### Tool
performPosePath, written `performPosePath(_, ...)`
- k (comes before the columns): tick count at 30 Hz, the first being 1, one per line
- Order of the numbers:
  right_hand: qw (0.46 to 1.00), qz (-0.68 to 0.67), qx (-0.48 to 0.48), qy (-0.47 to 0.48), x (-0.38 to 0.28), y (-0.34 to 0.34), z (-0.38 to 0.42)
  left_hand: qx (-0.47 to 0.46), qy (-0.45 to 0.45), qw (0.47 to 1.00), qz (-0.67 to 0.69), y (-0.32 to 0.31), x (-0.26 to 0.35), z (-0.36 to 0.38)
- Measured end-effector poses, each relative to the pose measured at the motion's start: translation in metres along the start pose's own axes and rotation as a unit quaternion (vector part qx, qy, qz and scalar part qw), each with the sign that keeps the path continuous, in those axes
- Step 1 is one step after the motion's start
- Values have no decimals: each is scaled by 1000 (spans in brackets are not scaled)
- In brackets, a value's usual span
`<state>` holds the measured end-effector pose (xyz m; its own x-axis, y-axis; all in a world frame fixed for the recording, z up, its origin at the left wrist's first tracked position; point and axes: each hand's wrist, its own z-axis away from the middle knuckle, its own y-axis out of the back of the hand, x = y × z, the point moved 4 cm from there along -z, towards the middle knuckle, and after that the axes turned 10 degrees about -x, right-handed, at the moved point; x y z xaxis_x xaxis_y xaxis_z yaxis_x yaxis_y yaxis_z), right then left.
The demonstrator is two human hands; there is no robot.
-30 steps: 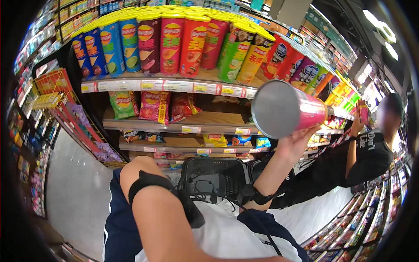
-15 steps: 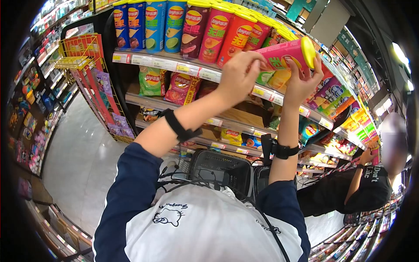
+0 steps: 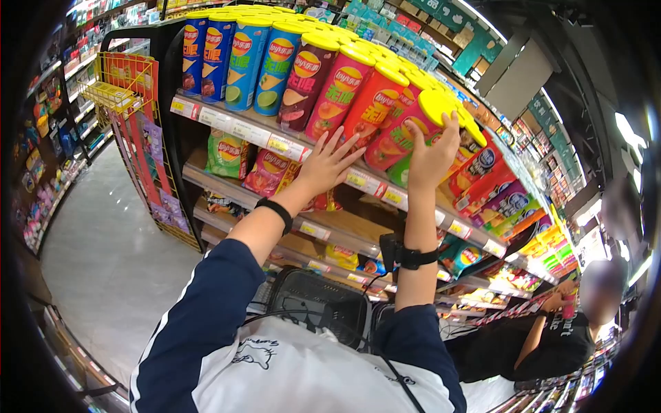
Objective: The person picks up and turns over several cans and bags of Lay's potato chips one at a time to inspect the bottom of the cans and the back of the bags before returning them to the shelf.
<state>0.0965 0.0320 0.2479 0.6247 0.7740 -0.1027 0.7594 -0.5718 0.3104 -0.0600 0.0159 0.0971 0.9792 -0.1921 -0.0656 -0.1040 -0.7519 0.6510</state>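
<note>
A pink chip can (image 3: 391,141) with a yellow lid stands leaning at the front of the top shelf, its base near the shelf edge. Around its upper part, just below the lid, is my right hand (image 3: 432,155), thumb on the near side and fingers at the far side. My left hand (image 3: 329,165) is open, fingers spread over the shelf's price strip, with fingertips close to the base of an orange-red chip can (image 3: 375,103). Left of that stand another pink can (image 3: 339,89) and a maroon can (image 3: 306,82).
Blue chip cans (image 3: 241,65) fill the left of the shelf. Chip bags (image 3: 227,153) sit on the shelf below. A black basket (image 3: 320,303) is close before me. At right, a person in a black shirt (image 3: 551,344) holds a pink item. A yellow wire rack (image 3: 124,89) hangs at left.
The pink can has gone from being held tilted in both hands to standing on the shelf. My left hand has let go and moved down-left, fingers spreading.
</note>
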Motion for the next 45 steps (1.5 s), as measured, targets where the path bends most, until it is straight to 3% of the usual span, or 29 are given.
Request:
performPosePath(7,977,210,-5,43,0,-26,-7,25,19,999,-16,-4,-2,-1)
performPosePath(12,976,214,-30,38,-9,-41,-10,27,18,999,-13,-2,0,1)
performPosePath(20,984,147,-52,89,-34,-64,-21,45,25,999,-17,-4,-2,0)
performPosePath(27,975,-201,30,86,-47,-49,13,43,13,999,-16,-11,-5,2)
performPosePath(28,980,-182,35,71,-51,-44,18,42,9,999,-13,-11,-6,2)
performPosePath(31,954,-294,45,46,-44,-40,31,45,7,999,-21,-10,-4,2)
performPosePath(35,976,-201,83,27,-44,7,36,40,10,999,-26,-7,-3,1)
performPosePath(39,902,-345,255,-53,-23,69,39,54,-1,999,-9,-9,-5,3)
performPosePath(41,836,-441,306,-119,7,91,57,37,13,999,3,-6,-5,2)
performPosePath(42,818,-463,306,-153,14,99,64,28,19,999,10,-5,-4,1)
performPosePath(45,695,-632,260,-223,19,104,83,30,-8,999,-34,-4,-1,1)
